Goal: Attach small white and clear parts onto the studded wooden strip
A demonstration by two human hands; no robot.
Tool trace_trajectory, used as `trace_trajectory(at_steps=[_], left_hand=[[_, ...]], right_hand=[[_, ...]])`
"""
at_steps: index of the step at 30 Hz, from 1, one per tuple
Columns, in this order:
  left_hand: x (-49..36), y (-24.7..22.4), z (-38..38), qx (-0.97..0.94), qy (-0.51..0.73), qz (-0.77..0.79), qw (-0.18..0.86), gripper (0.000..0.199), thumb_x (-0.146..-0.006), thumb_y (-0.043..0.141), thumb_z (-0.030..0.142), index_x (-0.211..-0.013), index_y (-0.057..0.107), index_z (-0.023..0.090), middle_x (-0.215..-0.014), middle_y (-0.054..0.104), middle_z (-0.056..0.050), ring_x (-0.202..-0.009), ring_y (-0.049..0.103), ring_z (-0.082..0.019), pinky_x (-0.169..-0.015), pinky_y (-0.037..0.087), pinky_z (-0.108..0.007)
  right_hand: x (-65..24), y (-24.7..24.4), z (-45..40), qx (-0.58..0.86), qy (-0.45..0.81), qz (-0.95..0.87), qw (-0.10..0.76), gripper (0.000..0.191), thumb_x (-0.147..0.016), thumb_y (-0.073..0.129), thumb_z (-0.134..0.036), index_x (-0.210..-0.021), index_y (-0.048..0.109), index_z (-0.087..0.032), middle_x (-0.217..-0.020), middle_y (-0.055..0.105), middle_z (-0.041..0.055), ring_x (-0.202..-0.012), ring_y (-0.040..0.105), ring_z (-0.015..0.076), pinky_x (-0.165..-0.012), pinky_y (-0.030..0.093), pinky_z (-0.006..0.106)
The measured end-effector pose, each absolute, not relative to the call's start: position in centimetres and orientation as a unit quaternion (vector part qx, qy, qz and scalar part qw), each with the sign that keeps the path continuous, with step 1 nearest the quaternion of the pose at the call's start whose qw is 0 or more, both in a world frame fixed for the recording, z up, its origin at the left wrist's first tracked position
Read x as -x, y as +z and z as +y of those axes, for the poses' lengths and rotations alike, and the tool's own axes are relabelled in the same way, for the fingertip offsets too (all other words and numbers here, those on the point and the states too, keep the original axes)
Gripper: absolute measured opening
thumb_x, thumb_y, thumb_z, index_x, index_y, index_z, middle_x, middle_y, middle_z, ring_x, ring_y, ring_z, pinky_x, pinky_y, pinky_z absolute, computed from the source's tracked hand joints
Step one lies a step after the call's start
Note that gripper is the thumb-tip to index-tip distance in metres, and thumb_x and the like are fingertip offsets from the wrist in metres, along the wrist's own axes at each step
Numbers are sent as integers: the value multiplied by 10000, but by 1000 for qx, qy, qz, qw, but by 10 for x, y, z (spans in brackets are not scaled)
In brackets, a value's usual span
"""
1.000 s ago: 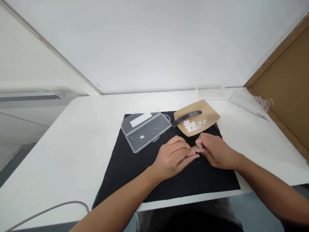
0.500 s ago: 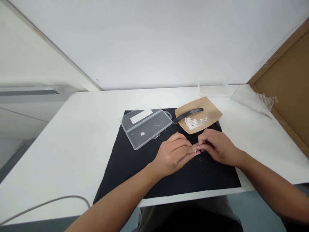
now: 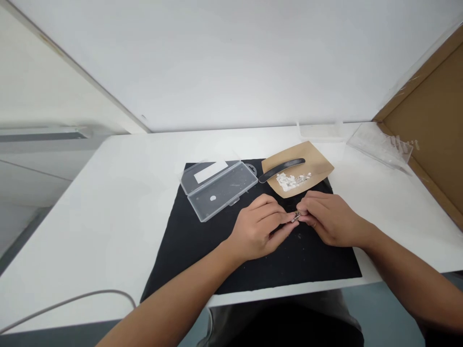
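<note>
Over the black mat [image 3: 231, 270], my left hand [image 3: 262, 226] pinches a small shiny metal piece [image 3: 295, 217] between thumb and fingers. My right hand [image 3: 327, 219] pinches the same piece from the other side, its fingertips nearly touching the left ones. The piece is too small and covered for me to tell its kind. Just beyond my hands lies a brown paper tray [image 3: 318, 166] with many small white flakes [image 3: 287, 181]. A curved black nail file [image 3: 282, 169] rests across the tray's left rim.
An open clear plastic case [image 3: 226, 193] lies at the mat's back left, with one white bit [image 3: 213, 198] inside. Clear plastic pieces [image 3: 379, 147] stand at the back right, near a cardboard box [image 3: 430, 115]. A cable [image 3: 72, 303] runs along the front left.
The metal piece has turned slightly and shows more between my fingertips. Both hands stay pinched in nearly the same place; the view has shifted a little.
</note>
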State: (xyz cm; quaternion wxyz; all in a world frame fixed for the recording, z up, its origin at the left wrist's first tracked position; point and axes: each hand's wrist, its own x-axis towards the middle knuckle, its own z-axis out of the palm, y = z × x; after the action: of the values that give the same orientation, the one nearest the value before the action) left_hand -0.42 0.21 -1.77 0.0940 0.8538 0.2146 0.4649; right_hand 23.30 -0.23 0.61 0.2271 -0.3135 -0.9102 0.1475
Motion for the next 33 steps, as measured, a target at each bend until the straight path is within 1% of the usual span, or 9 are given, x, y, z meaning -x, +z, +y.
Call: trace_trajectory(at_steps=[5, 9, 12, 15, 19, 24, 29, 33], left_hand=[[6, -15, 5, -855, 461, 222, 85, 139, -901, 778, 152, -1022, 711, 162, -840, 760, -43, -736, 669, -152, -730, 603, -330], [6, -17, 6, -852, 464, 226, 83, 151, -897, 773, 155, -1030, 711, 190, -847, 767, -20, -718, 670, -140, -741, 608, -330], [6, -17, 6, -851, 466, 229, 83, 153, -892, 770, 146, -1026, 714, 193, -837, 762, -18, -716, 665, -141, -741, 608, -331], [6, -17, 6, -850, 466, 231, 85, 155, -878, 774, 128, -1012, 719, 181, -825, 756, -24, -719, 665, -146, -725, 603, -325], [6, -17, 6, -849, 468, 230, 86, 159, -878, 780, 135, -1017, 719, 183, -827, 758, -22, -709, 665, -140, -726, 601, -326], [6, -17, 6, -850, 464, 232, 89, 160, -887, 776, 143, -1025, 714, 194, -836, 764, -19, -713, 664, -138, -730, 603, -323], [7, -17, 6, -850, 464, 231, 90, 176, -880, 776, 135, -1037, 713, 185, -841, 762, -25, -721, 670, -146, -735, 604, -330], [7, -17, 5, -851, 462, 232, 92, 174, -888, 760, 139, -1046, 711, 195, -844, 763, -21, -717, 671, -145, -732, 600, -328]], right_hand=[[-234, 7, -2, 320, 154, -911, 210, 158, -1102, 420, -272, -991, 510, -205, -837, 604, 27, -754, 534, 184, -638, 379, 298], [-237, 9, -1, 335, 192, -902, 194, 193, -1111, 385, -311, -989, 500, -214, -862, 603, 35, -760, 538, 189, -671, 401, 316], [-237, 11, -1, 345, 209, -898, 178, 219, -1117, 356, -308, -970, 489, -214, -857, 591, 29, -741, 534, 180, -686, 413, 319], [-235, 12, 0, 334, 187, -908, 167, 239, -1114, 344, -293, -943, 488, -211, -831, 572, 24, -723, 517, 176, -679, 407, 319], [-236, 10, 2, 321, 158, -920, 161, 249, -1100, 380, -267, -871, 466, -218, -789, 538, 13, -719, 476, 174, -649, 365, 312], [-240, 8, 3, 306, 142, -924, 181, 252, -1079, 438, -226, -828, 455, -222, -745, 519, 0, -711, 451, 167, -632, 326, 308], [-241, 10, 5, 292, 136, -926, 199, 233, -1068, 458, -209, -842, 513, -216, -761, 547, 10, -724, 451, 170, -651, 349, 306], [-243, 11, 6, 297, 127, -925, 201, 207, -1062, 472, -223, -896, 593, -207, -817, 602, 36, -759, 497, 184, -675, 373, 315]])
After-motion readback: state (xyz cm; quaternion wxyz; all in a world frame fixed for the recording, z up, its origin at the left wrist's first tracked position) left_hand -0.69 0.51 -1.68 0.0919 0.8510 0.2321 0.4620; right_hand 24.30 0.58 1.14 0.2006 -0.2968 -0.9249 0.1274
